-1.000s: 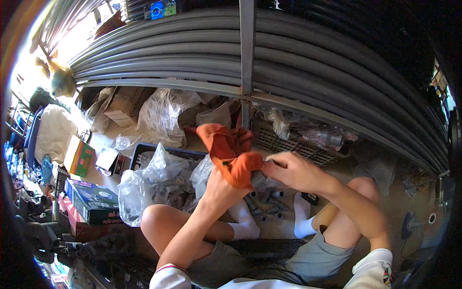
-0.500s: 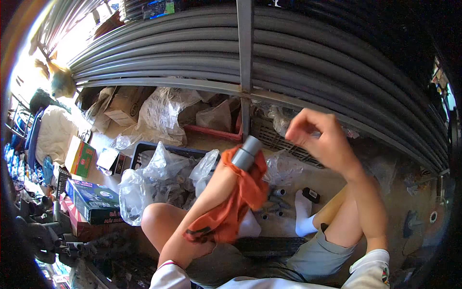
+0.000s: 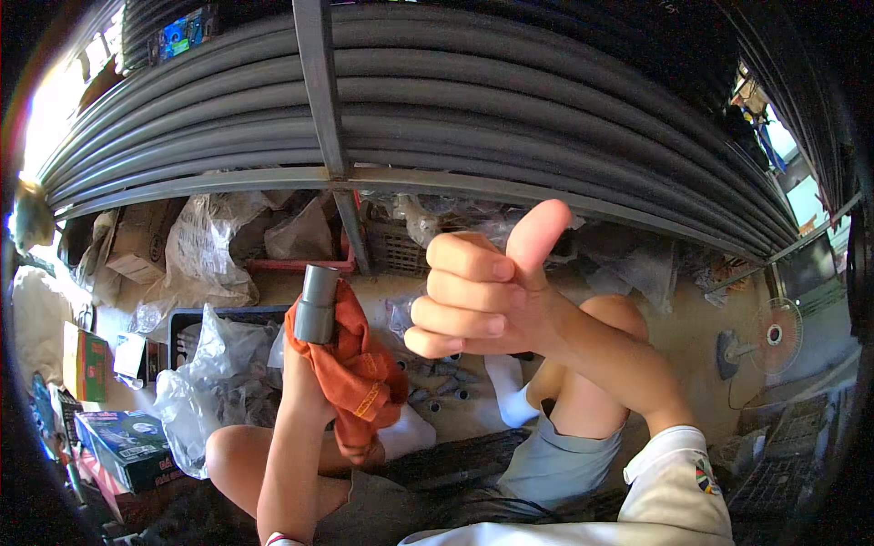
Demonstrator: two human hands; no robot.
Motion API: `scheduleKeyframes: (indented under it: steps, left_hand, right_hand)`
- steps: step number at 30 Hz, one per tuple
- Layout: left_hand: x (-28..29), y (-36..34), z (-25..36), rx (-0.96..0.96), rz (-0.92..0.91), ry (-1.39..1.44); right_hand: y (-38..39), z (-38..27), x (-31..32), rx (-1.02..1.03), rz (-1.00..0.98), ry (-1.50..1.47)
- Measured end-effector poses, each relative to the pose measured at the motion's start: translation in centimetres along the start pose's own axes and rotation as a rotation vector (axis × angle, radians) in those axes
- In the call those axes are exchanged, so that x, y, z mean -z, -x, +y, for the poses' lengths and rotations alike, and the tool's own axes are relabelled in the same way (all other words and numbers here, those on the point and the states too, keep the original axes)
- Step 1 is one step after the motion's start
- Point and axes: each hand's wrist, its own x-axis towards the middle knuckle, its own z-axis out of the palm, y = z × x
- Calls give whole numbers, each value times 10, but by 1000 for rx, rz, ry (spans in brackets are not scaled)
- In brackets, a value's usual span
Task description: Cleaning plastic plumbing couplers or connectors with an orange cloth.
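Note:
In my left hand point(image 3: 299, 366) is a grey plastic pipe fitting point(image 3: 318, 305), a short tube with a narrower upper part, tilted only slightly. A rust-orange cloth point(image 3: 366, 382) wraps the fitting's lower end, drapes off to the right and hides most of my left fingers. My right hand point(image 3: 478, 296) is raised beside it, apart from the fitting; its fingers curl into the palm and the thumb sticks up, with nothing visible in it. Several grey fittings point(image 3: 439, 387) lie on the floor between my legs, partly hidden.
A dark crate point(image 3: 177, 323) with clear plastic bags point(image 3: 214, 364) stands left of my knee. Boxes point(image 3: 123, 446) are stacked farther left. Across the front runs a metal rack point(image 3: 320, 91) of long grey pipes point(image 3: 510, 109). A standing fan point(image 3: 774, 337) is at the right.
The view has turned right, so the scene has shifted left. My right hand has come lower and nearer the camera, thumb now raised. The fitting stands more upright in my left hand.

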Motion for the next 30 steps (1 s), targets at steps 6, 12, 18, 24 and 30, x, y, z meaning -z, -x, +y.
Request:
scheduleKeyframes:
  steps: [6, 12, 18, 24, 30]
  left_hand:
    - [49, -20, -16, -29, 55, -162]
    - [-13, 8, -4, 205, 19, 170]
    - [39, -8, -5, 31, -281, -31]
    - [1, 14, 1, 35, -76, -176]
    - [-15, 21, 5, 68, 11, -113]
  right_hand:
    - [-2, 4, -4, -14, -26, 20]
    - [5, -3, -5, 6, 9, 65]
    - [0, 1, -4, -4, 149, 91]
    - [-3, -5, -11, -35, 418, 215]
    - [-6, -2, -8, -6, 597, 276]
